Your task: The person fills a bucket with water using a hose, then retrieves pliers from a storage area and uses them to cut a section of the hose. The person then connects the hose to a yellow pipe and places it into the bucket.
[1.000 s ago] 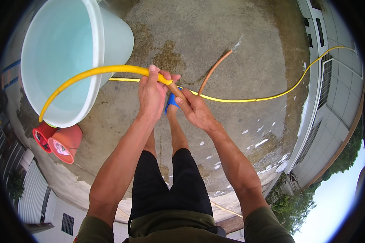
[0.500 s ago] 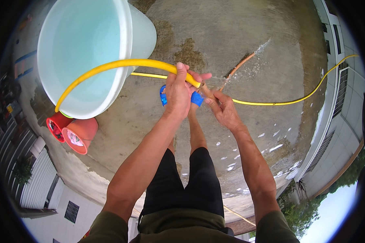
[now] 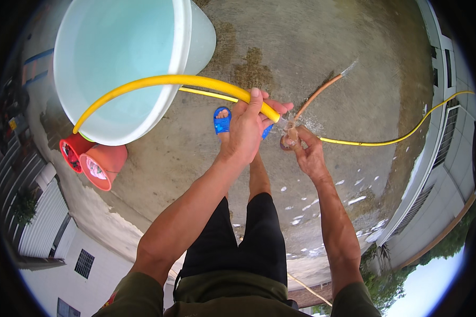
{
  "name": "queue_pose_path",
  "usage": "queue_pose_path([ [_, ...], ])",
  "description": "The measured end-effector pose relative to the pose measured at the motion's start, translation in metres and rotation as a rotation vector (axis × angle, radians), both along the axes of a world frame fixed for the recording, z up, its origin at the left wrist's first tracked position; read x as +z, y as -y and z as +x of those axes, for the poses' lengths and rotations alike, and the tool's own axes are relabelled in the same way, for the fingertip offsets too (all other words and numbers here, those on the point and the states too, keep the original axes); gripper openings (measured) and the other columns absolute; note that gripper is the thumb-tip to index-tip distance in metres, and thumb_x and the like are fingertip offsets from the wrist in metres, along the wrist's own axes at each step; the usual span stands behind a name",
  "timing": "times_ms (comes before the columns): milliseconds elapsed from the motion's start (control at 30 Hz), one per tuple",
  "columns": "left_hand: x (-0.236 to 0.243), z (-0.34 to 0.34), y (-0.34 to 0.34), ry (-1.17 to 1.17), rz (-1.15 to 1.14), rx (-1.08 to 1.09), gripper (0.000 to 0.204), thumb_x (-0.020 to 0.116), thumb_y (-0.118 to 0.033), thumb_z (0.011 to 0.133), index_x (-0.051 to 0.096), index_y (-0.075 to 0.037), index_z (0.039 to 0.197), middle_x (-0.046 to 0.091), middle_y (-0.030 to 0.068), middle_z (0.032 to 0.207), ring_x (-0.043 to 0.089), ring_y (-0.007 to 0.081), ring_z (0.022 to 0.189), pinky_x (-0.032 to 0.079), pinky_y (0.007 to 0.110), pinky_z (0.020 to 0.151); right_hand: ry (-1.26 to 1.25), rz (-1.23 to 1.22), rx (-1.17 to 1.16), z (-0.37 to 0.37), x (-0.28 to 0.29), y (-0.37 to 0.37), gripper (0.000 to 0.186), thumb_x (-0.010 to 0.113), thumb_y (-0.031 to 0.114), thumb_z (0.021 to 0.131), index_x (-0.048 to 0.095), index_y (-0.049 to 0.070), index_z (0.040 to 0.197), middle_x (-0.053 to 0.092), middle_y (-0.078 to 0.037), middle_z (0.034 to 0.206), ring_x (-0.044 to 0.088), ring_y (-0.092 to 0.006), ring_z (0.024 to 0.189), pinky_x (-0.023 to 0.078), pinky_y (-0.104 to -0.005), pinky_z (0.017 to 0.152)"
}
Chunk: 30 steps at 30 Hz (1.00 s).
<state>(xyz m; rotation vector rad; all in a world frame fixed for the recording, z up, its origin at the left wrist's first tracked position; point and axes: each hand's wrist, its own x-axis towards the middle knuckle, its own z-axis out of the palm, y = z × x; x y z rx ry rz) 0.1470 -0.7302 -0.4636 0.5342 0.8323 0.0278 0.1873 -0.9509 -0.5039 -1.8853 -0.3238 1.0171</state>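
My left hand [image 3: 248, 124] is closed round a thick yellow hose [image 3: 190, 80], just behind its open end. From there the hose arcs left over the rim of a large pale tub [image 3: 181, 63] holding bluish water. My right hand [image 3: 307, 148] is just right of the hose end, fingers curled in splashing clear water. Blur and water hide whether it grips anything. Beyond it runs a thin orange-brown hose [image 3: 320, 94], spraying water from its far tip; its near end disappears by my right fingers.
Two red buckets [image 3: 106, 161] with cloth-like contents stand near the tub's lower left. A thin yellow hose [image 3: 375, 143] crosses the wet concrete floor [image 3: 344, 37]. White foam patches [image 3: 357, 199] lie to the right. My feet wear blue slippers [image 3: 222, 122]. A white wall [image 3: 74, 280] shows lower left.
Both hands and the thick hose's end have shifted slightly right and down in the picture. My right fingers have curled lower, and water now splashes over them. The view has shifted a little too.
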Motion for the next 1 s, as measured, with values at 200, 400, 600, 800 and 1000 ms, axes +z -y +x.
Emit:
queue_pose_path([
  [200,0.009,-0.006,0.003,-0.053,0.046,-0.054,0.037,0.040,-0.040,0.118,0.050,-0.005,0.123,0.072,0.0282,0.123,0.068,0.0382,0.125,0.050,0.047,0.111,0.178,-0.037,0.041,-0.001,0.005,-0.001,0.025,0.076,0.001,0.093,0.079,0.006,0.117,0.077,-0.014,0.109,0.073,-0.0293,0.097,0.057,-0.0387,0.088],
  [400,0.009,-0.010,0.004,0.006,0.062,-0.061,0.039,0.040,-0.041,0.118,0.054,-0.005,0.121,0.072,0.0284,0.124,0.070,0.0360,0.123,0.052,0.047,0.111,0.078,-0.009,-0.007,-0.012,-0.002,0.006,0.021,0.076,0.000,0.092,0.081,0.007,0.111,0.079,-0.015,0.111,0.075,-0.0318,0.105,0.057,-0.0389,0.093],
  [600,0.009,-0.008,0.003,0.015,0.102,-0.107,0.051,0.041,-0.051,0.116,0.059,-0.003,0.115,0.075,0.0232,0.120,0.073,0.0307,0.120,0.057,0.045,0.107,0.136,0.005,-0.014,-0.024,-0.023,0.022,0.022,0.074,-0.004,0.097,0.074,-0.001,0.118,0.079,-0.012,0.116,0.073,-0.0191,0.109,0.059,-0.0355,0.094],
  [800,0.010,-0.008,0.001,-0.023,0.123,-0.140,0.053,0.042,-0.053,0.115,0.059,-0.003,0.114,0.075,0.0230,0.120,0.072,0.0310,0.122,0.056,0.047,0.108,0.101,0.006,-0.064,-0.031,-0.028,0.023,0.021,0.073,-0.003,0.098,0.074,0.000,0.118,0.080,-0.012,0.116,0.072,-0.0186,0.110,0.058,-0.0357,0.096],
  [1000,0.004,-0.013,0.004,-0.021,0.127,-0.156,0.050,0.044,-0.054,0.114,0.055,-0.005,0.114,0.075,0.0211,0.114,0.072,0.0287,0.117,0.055,0.048,0.108,0.245,-0.054,0.077,-0.022,-0.020,0.019,0.019,0.076,0.002,0.096,0.075,0.002,0.115,0.078,-0.013,0.113,0.074,-0.0271,0.100,0.057,-0.0381,0.091],
])
